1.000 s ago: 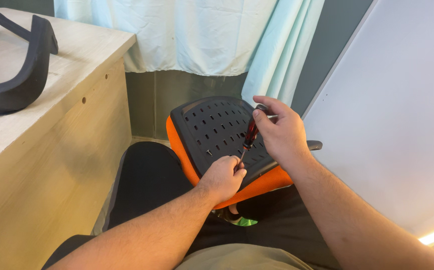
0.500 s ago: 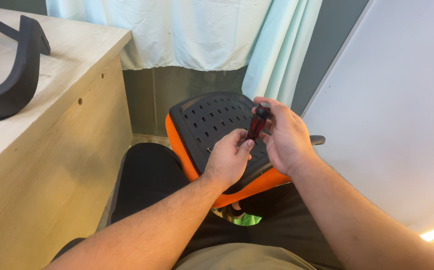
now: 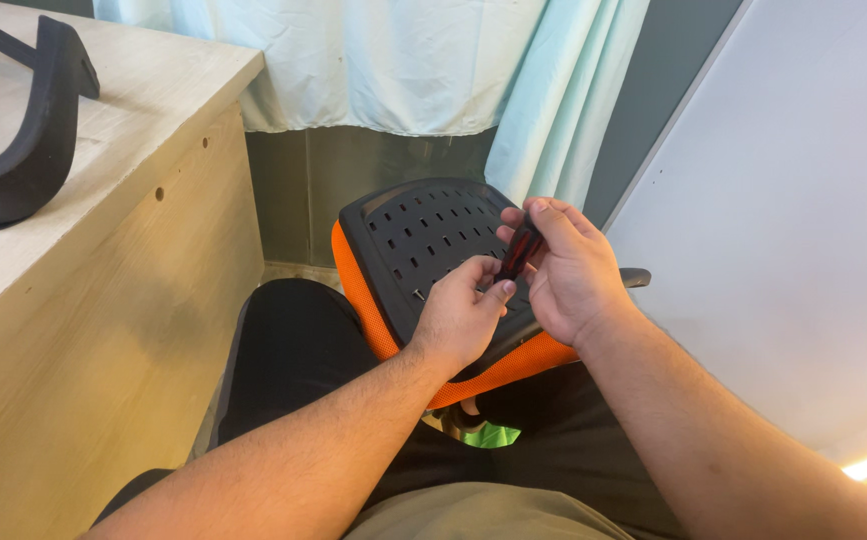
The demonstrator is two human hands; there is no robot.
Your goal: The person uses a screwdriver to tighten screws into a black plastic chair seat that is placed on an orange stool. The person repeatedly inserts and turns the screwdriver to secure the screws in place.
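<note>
My right hand (image 3: 565,268) grips the dark red and black handle of a screwdriver (image 3: 519,250), held tilted over an upturned chair seat. My left hand (image 3: 458,315) pinches the lower end of the screwdriver near its shaft; the tip is hidden behind my fingers. The chair seat (image 3: 423,240) has a black perforated plastic underside and an orange mesh cushion edge (image 3: 358,295). A small screw (image 3: 419,294) stands up from the black plate just left of my left hand.
A light wooden desk (image 3: 143,210) rises on the left, with a curved black plastic chair part (image 3: 28,150) lying on top. Pale curtains (image 3: 433,60) hang behind. A white panel (image 3: 803,250) stands on the right. A black chair part (image 3: 293,350) lies below the seat.
My hands drew closer together and the screwdriver rose slightly. My left hand moved from the seat surface up to the screwdriver's lower end.
</note>
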